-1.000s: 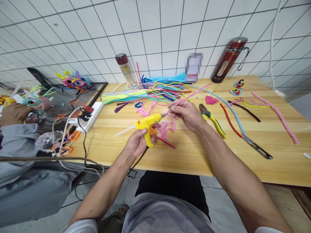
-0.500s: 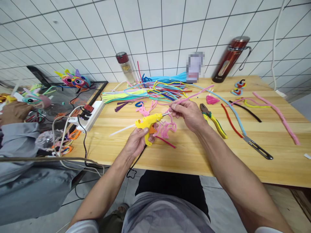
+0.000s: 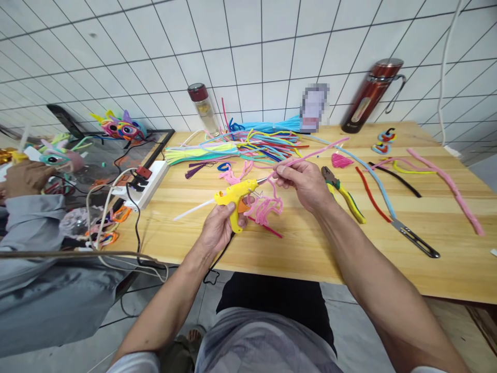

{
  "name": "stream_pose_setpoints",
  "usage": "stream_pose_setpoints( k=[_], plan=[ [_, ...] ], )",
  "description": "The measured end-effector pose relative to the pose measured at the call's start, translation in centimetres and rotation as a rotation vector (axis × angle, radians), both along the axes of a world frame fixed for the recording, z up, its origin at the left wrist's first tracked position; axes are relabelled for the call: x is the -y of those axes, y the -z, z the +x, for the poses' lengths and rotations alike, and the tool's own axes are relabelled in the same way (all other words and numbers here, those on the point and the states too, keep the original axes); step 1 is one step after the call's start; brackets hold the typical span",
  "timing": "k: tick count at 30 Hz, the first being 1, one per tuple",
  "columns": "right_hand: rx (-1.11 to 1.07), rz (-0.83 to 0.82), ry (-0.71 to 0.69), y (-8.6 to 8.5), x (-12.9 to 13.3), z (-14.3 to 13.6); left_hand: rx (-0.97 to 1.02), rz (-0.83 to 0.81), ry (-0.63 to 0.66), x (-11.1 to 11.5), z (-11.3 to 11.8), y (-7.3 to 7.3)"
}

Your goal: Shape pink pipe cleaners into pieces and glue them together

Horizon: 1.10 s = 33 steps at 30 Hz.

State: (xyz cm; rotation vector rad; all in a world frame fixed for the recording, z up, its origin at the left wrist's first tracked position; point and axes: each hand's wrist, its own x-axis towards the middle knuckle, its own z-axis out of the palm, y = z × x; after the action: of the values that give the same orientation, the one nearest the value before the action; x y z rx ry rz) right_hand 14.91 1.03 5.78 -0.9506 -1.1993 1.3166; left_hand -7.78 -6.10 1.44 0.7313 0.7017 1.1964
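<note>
My left hand [image 3: 220, 228] is wrapped round the handle of a yellow hot glue gun [image 3: 235, 199], with a white glue stick [image 3: 194, 209] poking out of its back end. The nozzle points right, close to the fingertips of my right hand [image 3: 305, 184]. Between thumb and fingers, my right hand pinches a pink pipe cleaner [image 3: 325, 150] that slants up to the right. Whether the nozzle touches it I cannot tell. Curled pink pipe cleaners [image 3: 267, 208] lie just below and behind the gun. Beside my right hand rest pliers [image 3: 345, 199] with yellow-green handles.
Bundled coloured pipe cleaners [image 3: 209, 151] lie at the back, near a glass bottle [image 3: 204, 111] and a red flask [image 3: 370, 98]. Metal snips [image 3: 415, 239] lie to the right. On the left are a power strip [image 3: 149, 186] with cords and a co-worker's hand [image 3: 27, 176].
The glue gun's nozzle has drawn back slightly left from my right fingertips. My right hand keeps its pinch on the pink pipe cleaner. The whole view has shifted a little.
</note>
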Motion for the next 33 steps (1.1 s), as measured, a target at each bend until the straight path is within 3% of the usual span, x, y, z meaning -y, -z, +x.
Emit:
stream_pose_setpoints(
  k=[22,33],
  plan=[
    [-0.001,0.006,0.030,0.09,0.04,0.05,-0.075,0.063,-0.025,0.08,-0.05,-0.18],
    [0.003,0.011,0.021,0.22,-0.03,0.04,-0.209,0.134,-0.123,0.16,0.06,0.53]
  ],
)
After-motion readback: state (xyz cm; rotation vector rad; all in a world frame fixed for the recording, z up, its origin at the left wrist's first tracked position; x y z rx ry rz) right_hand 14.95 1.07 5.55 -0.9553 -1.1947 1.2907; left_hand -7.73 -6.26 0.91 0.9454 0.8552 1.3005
